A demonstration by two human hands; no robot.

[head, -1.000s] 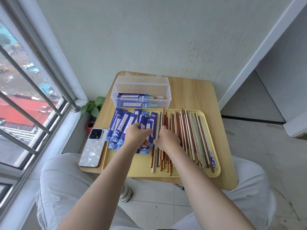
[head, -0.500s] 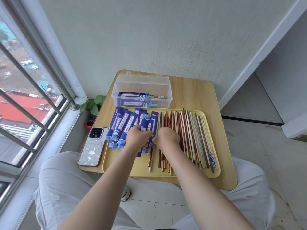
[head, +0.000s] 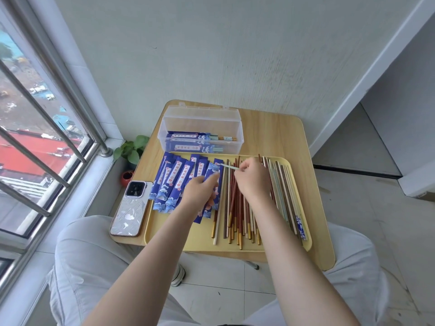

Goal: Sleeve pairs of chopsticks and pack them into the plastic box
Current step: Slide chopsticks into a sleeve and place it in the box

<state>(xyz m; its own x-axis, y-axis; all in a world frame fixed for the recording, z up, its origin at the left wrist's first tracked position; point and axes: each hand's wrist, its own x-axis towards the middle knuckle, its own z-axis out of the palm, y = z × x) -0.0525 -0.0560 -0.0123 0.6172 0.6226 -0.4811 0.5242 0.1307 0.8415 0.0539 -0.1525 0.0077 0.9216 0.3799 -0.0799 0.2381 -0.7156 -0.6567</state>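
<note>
phone (head: 131, 209) far left of both hands at table edge, blue sleeves (head: 175, 178) fanned under left hand (head: 200, 191), its fingers pinching one sleeve, right hand (head: 253, 178) just beside, curled round a pale chopstick (head: 229, 167) pointing at that sleeve, loose chopsticks (head: 235, 208) beneath it on yellow tray (head: 183, 241), plastic box (head: 202, 130) beyond both hands, open, a few sleeved pairs inside
</note>
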